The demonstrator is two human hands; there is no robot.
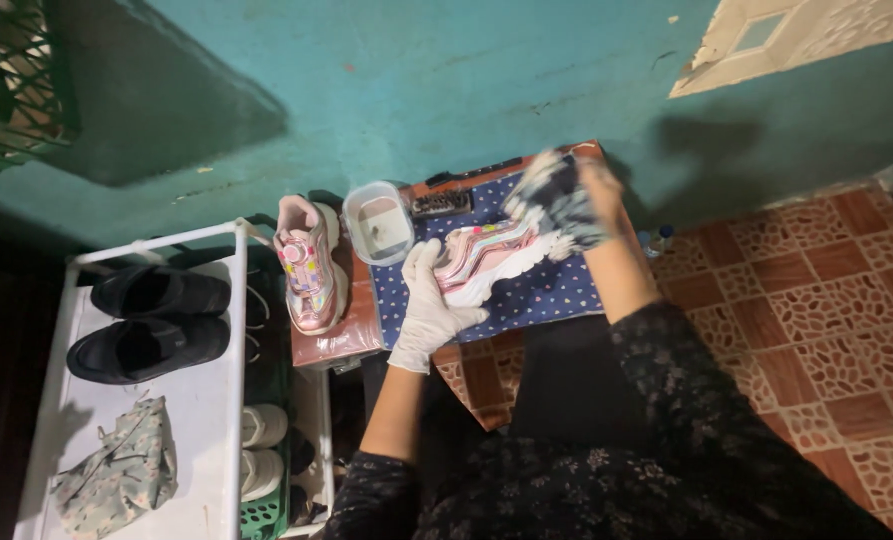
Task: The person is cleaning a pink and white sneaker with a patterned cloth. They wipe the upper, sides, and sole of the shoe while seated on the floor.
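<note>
A pair of black shoes (151, 320) rests on a white rack (234, 330). The gloved left hand (428, 300) clasps a pink striped sneaker (486, 255), steadying it on the dotted blue surface (536, 295), while the right hand (591, 200) grips a patterned cloth (556, 200) against its upper.

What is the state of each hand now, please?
Left hand: gloved, closed on the pink sneaker, holding it.
Right hand: closed on a dark patterned cloth over the sneaker.
</note>
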